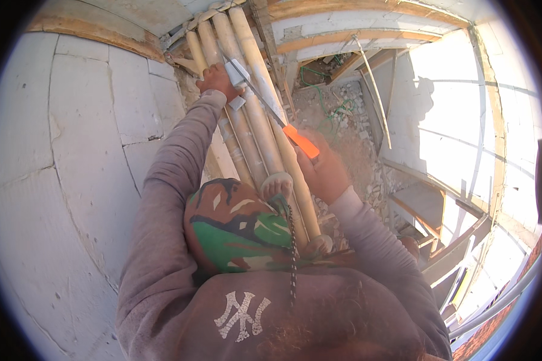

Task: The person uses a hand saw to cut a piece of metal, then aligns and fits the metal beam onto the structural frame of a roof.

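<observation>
My right hand [324,168] is wrapped around the orange handle [301,142] of a handsaw. Its thin dark blade [262,99] slants up to the left, lying against a small white block [237,73]. That block rests on a row of bamboo poles [256,72], where my left hand [220,82] grips it from its left side; some of the fingers are hidden. Just below, beside the left wrist, sits a smaller pale piece [237,103]. My bare feet [277,186] stand on the bamboo.
A wall of large pale blocks [84,114] rises close on my left. Down to the right, rubble [358,129] and a green hose [337,111] lie far below the poles. A thin pole [376,93] leans there, near wooden beams [355,41] and a sunlit white wall [457,114].
</observation>
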The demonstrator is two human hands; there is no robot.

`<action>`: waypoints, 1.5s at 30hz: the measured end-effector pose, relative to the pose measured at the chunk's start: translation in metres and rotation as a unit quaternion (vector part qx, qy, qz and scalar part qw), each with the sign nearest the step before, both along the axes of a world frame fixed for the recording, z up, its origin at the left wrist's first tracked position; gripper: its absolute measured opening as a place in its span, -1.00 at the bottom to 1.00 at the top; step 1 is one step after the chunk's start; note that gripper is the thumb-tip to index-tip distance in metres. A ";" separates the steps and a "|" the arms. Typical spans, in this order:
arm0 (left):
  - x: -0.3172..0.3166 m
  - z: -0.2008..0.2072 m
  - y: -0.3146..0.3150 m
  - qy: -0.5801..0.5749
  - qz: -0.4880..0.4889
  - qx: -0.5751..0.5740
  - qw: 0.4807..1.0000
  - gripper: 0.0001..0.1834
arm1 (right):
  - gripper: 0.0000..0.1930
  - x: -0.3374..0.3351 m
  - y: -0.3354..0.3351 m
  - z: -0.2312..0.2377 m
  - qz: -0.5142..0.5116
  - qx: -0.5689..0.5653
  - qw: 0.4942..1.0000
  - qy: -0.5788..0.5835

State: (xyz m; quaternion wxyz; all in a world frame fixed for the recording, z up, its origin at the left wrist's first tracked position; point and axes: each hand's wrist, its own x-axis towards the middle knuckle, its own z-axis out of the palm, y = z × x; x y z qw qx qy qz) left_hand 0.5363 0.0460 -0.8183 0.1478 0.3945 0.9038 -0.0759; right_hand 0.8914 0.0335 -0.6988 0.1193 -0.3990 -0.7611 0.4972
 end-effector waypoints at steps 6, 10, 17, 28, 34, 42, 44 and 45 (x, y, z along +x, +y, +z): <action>-0.005 -0.006 -0.002 -0.001 0.012 -0.003 1.000 0.07 | -0.56 0.008 -0.013 0.001 -0.012 -0.025 0.999 -0.026; -0.013 -0.002 -0.016 0.003 0.019 0.006 1.000 0.07 | -0.55 0.049 -0.033 0.008 0.000 0.026 0.999 0.039; -0.003 -0.003 0.001 -0.001 0.000 0.009 1.000 0.04 | -0.54 -0.018 0.006 -0.030 0.009 0.005 1.000 0.018; -0.007 0.000 -0.010 -0.002 0.021 0.008 1.000 0.04 | -0.54 0.040 -0.026 -0.023 -0.003 0.012 1.000 0.016; -0.004 -0.003 -0.001 -0.006 0.016 0.004 1.000 0.07 | -0.53 -0.007 -0.005 -0.045 -0.009 -0.006 1.000 0.020; -0.003 -0.012 -0.013 0.029 -0.043 0.068 0.996 0.13 | -0.54 0.047 -0.031 -0.028 -0.007 0.022 0.999 0.023; -0.002 -0.012 -0.007 0.038 -0.073 0.086 0.993 0.12 | -0.54 0.042 -0.020 -0.030 -0.025 0.031 0.999 0.019; -0.004 -0.011 -0.002 0.046 -0.085 0.081 0.992 0.11 | -0.54 0.040 -0.013 -0.031 -0.033 0.035 0.999 0.017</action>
